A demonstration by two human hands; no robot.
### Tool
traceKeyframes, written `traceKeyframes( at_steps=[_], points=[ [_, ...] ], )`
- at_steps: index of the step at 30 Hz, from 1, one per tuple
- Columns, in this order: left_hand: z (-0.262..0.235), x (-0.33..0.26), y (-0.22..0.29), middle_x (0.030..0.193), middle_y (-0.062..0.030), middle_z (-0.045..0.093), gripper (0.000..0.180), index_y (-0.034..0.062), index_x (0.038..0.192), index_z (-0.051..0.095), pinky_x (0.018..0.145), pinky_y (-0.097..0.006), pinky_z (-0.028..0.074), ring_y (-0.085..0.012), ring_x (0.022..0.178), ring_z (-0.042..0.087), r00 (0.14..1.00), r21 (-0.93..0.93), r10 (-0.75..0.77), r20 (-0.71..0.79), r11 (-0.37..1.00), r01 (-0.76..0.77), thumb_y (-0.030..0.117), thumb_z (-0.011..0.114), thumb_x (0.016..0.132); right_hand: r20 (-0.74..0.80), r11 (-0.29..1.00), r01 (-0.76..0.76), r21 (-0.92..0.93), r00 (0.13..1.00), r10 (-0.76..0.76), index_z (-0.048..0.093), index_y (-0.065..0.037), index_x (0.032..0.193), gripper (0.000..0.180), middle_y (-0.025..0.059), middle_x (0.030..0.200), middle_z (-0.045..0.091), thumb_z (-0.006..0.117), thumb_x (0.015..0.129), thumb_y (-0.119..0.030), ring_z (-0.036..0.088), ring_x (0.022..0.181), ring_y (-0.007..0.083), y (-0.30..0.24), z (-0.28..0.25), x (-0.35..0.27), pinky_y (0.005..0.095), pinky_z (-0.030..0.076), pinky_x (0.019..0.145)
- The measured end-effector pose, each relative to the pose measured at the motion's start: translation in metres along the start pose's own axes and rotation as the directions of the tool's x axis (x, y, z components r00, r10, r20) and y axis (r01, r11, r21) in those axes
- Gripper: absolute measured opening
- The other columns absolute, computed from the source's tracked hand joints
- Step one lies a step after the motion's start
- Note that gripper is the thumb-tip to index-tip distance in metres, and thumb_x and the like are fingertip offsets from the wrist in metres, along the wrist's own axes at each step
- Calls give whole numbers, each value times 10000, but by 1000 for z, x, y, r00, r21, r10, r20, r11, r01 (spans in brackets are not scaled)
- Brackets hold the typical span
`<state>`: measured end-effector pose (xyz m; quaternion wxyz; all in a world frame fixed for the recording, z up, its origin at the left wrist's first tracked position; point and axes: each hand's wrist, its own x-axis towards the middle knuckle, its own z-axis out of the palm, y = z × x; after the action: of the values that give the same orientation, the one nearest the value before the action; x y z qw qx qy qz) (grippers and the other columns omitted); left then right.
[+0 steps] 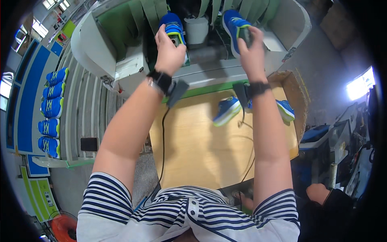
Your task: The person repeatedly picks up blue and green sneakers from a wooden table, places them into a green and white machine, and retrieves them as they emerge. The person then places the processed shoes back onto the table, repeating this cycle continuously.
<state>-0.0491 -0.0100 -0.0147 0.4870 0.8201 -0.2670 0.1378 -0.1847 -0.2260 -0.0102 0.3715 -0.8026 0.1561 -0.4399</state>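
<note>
My left hand [169, 52] is closed on the heel end of a blue sneaker [172, 23] with lime-green trim, its toe pointing away from me. To the right, my right hand [253, 54] grips the heel end of a second blue sneaker [232, 25], which also points inward. Both shoes are at the mouth of a pale machine housing [86, 40], under hanging greenish strips [151, 14]. A dark strap with a small grey box and cable sits on each wrist.
Below the opening, a light wooden board [193, 149] carries a blue sneaker [227, 111] and another shoe [285, 110] partly behind my right forearm. Several blue sneakers [52, 107] line a slatted rack [86, 113] at left. Torn cardboard [296, 92] edges the board's right; a person's hand [317, 192] is lower right.
</note>
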Motion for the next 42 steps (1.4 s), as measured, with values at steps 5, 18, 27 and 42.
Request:
traceKeyframes(
  at_steps=[5,18,27,42],
  points=[
    [13,20,-30,1523,-353,329,902,-82,1535,231,1169,-472,344,-474,1415,364,947,96,-291,136,955,280,329,691,876,308,1000,11,-6,951,-9,470,-100,1488,591,218,1448,536,687,946,-197,565,1288,366,60,9,23,373,433,1091],
    [95,-202,-42,1487,-217,484,684,56,1537,354,1124,-508,350,-386,1365,475,704,167,-119,700,986,1,230,667,953,219,746,-194,-637,882,417,511,-23,1400,772,256,1207,575,843,790,-361,505,1226,457,193,-103,-208,484,431,1052],
    [-8,-247,-119,1631,-78,347,734,176,1568,337,1194,-564,227,-289,1496,332,465,179,197,863,741,-647,99,616,893,300,736,-567,-369,677,672,515,30,1382,676,249,1308,614,796,867,-305,612,1217,323,161,-164,-243,391,470,1021],
    [29,-337,-42,1619,-292,185,820,5,1570,217,1252,-486,160,-409,1514,203,749,-109,-312,585,884,454,355,665,980,236,827,-379,-416,833,501,390,9,1485,809,295,1502,410,804,849,-271,399,1415,434,100,-67,-261,457,315,1187]
  ],
)
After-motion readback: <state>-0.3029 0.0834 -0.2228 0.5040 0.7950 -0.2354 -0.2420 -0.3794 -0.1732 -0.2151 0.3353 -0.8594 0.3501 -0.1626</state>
